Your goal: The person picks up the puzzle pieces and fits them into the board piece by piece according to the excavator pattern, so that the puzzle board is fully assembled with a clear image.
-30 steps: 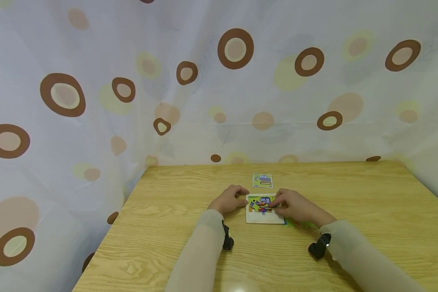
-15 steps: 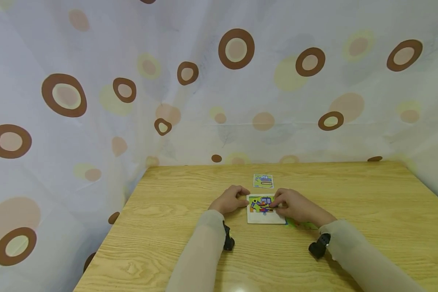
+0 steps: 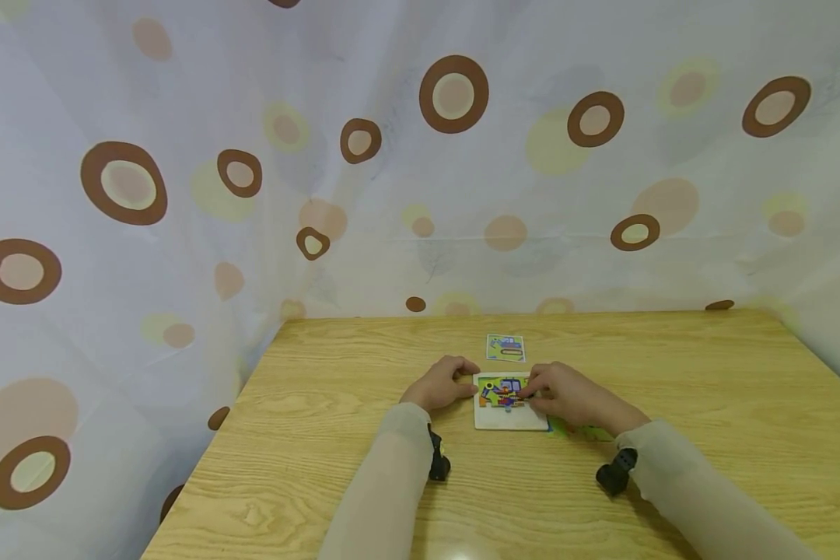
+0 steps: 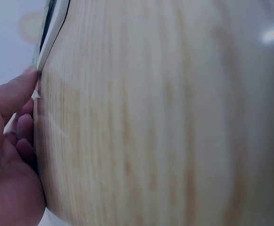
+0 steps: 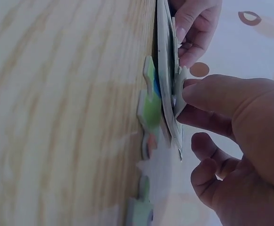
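A white puzzle board [image 3: 509, 421] lies flat on the wooden table, its upper half filled with a colourful vehicle picture [image 3: 491, 393] made of puzzle pieces. At its left edge rests my left hand [image 3: 439, 383]; in the left wrist view the thumb [image 4: 21, 89] is extended with its tip right at the board's edge. My right hand [image 3: 567, 393] reaches over the board's right side. Between thumb and index finger it pinches a puzzle piece [image 5: 180, 92], which stands tilted against the picture. The other right fingers are loosely curled, and the piece's printed face is mostly hidden.
Behind the board lies a small picture card [image 3: 505, 348] showing a blue vehicle. Loose green puzzle pieces [image 3: 589, 433] lie right of the board, partly under the right hand; one green piece [image 5: 151, 110] sits close beside the board. A spotted curtain [image 3: 504, 155] hangs behind the table [image 3: 336, 435].
Both hands stay almost where they were. The right hand and wrist have shifted very slightly to the right, with the puzzle piece still pinched; the head view has moved a touch.
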Demonstrator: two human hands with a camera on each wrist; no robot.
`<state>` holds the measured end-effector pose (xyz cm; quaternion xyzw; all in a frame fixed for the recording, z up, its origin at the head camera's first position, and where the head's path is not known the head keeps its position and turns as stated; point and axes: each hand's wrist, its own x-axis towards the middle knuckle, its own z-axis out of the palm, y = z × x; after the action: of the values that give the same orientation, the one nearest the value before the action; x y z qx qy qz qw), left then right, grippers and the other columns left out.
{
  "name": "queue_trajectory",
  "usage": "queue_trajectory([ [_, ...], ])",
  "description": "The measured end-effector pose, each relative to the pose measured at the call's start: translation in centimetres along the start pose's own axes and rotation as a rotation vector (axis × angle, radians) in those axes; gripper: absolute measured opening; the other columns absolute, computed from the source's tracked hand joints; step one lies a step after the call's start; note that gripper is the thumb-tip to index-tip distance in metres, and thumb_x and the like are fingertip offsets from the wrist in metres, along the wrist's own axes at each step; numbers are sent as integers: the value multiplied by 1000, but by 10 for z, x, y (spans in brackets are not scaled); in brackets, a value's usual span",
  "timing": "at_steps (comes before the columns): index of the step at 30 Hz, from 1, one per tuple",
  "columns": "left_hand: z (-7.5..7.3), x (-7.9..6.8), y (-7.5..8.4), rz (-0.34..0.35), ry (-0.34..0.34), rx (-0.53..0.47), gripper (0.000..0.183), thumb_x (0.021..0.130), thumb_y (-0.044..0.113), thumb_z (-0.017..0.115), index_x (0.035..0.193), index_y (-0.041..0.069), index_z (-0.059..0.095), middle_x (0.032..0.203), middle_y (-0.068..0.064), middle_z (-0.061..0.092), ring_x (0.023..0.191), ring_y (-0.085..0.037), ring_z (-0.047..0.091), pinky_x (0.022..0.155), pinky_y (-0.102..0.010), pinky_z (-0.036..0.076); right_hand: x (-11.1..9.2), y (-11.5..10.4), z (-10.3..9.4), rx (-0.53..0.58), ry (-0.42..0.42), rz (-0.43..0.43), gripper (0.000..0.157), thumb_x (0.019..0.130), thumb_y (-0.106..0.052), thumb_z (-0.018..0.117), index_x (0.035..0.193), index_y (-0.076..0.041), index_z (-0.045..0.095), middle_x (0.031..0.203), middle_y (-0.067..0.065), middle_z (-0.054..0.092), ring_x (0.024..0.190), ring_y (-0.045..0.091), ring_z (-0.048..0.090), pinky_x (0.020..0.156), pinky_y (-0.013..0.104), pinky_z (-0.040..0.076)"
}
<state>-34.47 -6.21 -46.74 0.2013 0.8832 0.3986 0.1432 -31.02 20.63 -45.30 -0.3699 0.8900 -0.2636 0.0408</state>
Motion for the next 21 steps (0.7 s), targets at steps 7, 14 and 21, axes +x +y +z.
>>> queue_trajectory([
  [7,0,0,0,10,-3,0,31,97,18,67,127,13,64,130,0,56,120,-19,50,104,-37,40,2,-1,3,-24,-1,23,20,92,-4,69,110,-5,76,96,-1,61,76,7,51,64,25,46],
  [14,-1,0,0,5,-3,7,32,97,18,66,128,13,63,130,-1,55,121,-19,49,104,-38,39,3,-3,4,15,25,60,19,91,-2,68,107,-5,77,96,0,60,77,8,52,65,27,47],
  [21,-1,-1,1,9,-3,4,32,97,17,66,128,13,63,130,-1,56,119,-19,49,103,-37,40,-2,-4,1,91,39,104,18,92,-4,68,107,-9,77,99,0,62,79,11,54,68,29,48],
])
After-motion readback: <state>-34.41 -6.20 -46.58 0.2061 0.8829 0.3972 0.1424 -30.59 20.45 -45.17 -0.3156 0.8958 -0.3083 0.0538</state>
